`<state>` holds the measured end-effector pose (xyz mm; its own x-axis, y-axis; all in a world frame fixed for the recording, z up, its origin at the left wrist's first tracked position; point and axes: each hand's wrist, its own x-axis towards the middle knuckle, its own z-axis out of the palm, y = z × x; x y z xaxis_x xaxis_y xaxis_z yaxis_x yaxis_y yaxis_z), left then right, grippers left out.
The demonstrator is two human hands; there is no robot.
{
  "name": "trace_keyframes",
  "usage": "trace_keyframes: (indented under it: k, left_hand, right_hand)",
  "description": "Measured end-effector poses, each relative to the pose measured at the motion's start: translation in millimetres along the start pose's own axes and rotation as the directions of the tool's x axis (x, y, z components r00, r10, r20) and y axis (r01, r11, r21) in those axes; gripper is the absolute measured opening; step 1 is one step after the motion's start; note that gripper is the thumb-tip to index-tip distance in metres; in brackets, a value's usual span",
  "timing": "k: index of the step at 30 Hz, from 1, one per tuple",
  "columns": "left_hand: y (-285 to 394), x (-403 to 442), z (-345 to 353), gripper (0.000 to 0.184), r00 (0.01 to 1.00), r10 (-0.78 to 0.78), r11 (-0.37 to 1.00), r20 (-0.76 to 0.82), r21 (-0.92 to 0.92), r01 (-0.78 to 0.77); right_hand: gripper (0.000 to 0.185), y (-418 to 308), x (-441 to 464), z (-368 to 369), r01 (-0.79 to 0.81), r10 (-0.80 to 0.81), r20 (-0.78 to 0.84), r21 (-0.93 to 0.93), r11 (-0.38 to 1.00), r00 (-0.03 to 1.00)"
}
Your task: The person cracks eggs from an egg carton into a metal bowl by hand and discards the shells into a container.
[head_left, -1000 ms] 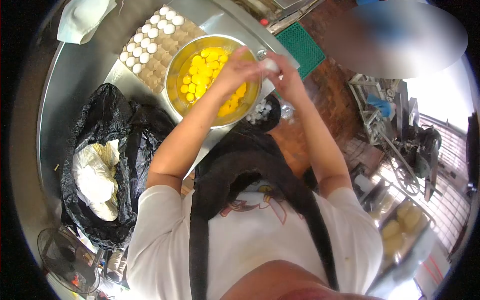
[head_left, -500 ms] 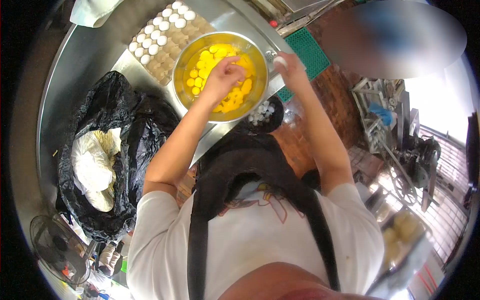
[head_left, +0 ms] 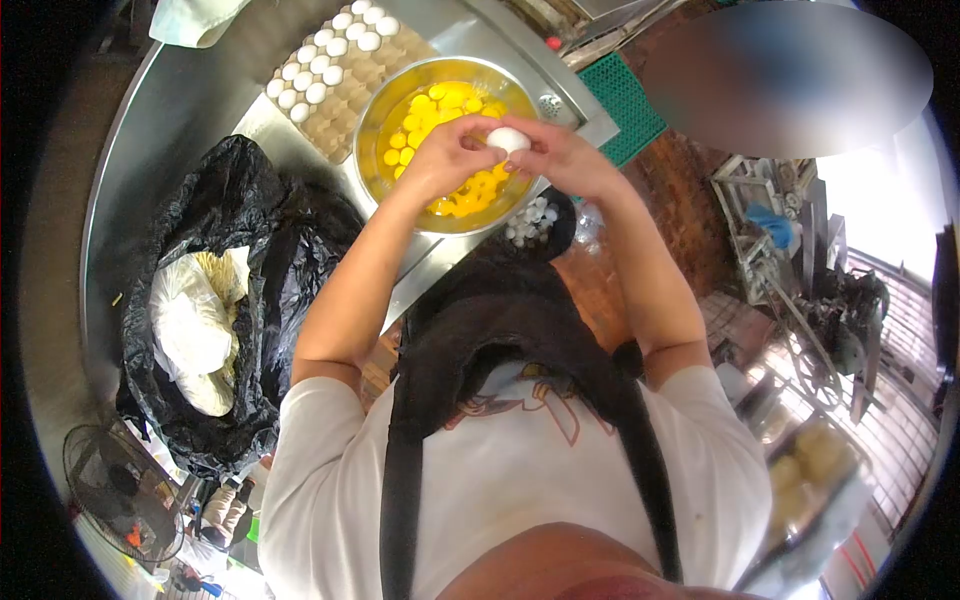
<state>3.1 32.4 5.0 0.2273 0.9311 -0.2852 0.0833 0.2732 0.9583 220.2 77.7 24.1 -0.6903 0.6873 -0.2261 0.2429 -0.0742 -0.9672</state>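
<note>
"Two hands, the left hand (head_left: 452, 160) and the right hand (head_left: 570, 162), meet at one white egg (head_left: 509, 140). How is the grip of each?"

"Both are narrow, and both have the egg. The left hand holds it from the left with thumb and fingers, and the right hand holds it from the right with the fingertips. The side that I can see looks whole, but the fingers cover a part of the shell."

"And where exactly is this egg?"

"It is above the right part of a metal bowl (head_left: 371, 150). In the bowl there are many yellow yolks (head_left: 407, 140), and the hands hide some of them."

"On what does the bowl stand?"

"On a metal counter (head_left: 245, 75), near its edge. Just beside the bowl, to the left, lies a cardboard tray (head_left: 342, 128). It carries rows of whole eggs (head_left: 320, 64) on the side away from the bowl."

"What is the dark thing at the left?"

"A black plastic bag (head_left: 215, 190), opened, with a white bag (head_left: 192, 325) inside. It is well apart from the hands."

"And close to the apron (head_left: 480, 330)?"

"A dark container (head_left: 564, 228) with white pieces (head_left: 532, 222), which look like eggshells. It is near the right forearm, beside the counter's edge."
</note>
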Motion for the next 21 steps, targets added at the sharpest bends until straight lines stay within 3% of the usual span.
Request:
trace_keyframes:
  k: [2,5,11,14,17,21]
  left_hand:
    - [-14,2,1,0.040,0.999,0.029,0.999,-0.021,-0.021,-0.030]
    - [-11,-3,0,0.038,0.996,-0.079,0.997,-0.051,-0.019,0.078]
    - [-7,-10,-3,0.035,0.995,0.010,0.998,-0.097,0.064,-0.004]
    - [-10,-11,-3,0.035,0.992,-0.026,0.994,-0.125,0.102,0.039]
    - [1,-19,2,0.037,0.975,0.067,0.953,-0.211,0.302,-0.001]
    - [-11,-17,1,0.038,0.966,0.096,0.951,-0.240,0.307,-0.018]
  right_hand:
    - [0.057,-9,-1,5,-0.055,0.054,-0.021,-0.086,0.995,0.998]
    - [0.059,-17,2,10,-0.074,0.063,-0.044,-0.337,0.939,0.997]
    - [0.059,-14,4,21,-0.181,0.174,-0.051,-0.190,0.965,0.983]
    - [0.059,4,8,28,-0.146,0.139,-0.086,-0.080,0.986,0.987]
    - [0.059,8,13,31,-0.135,0.121,-0.085,-0.182,0.974,0.989]
    - [0.055,2,15,36,-0.092,0.069,-0.111,-0.218,0.972,0.991]
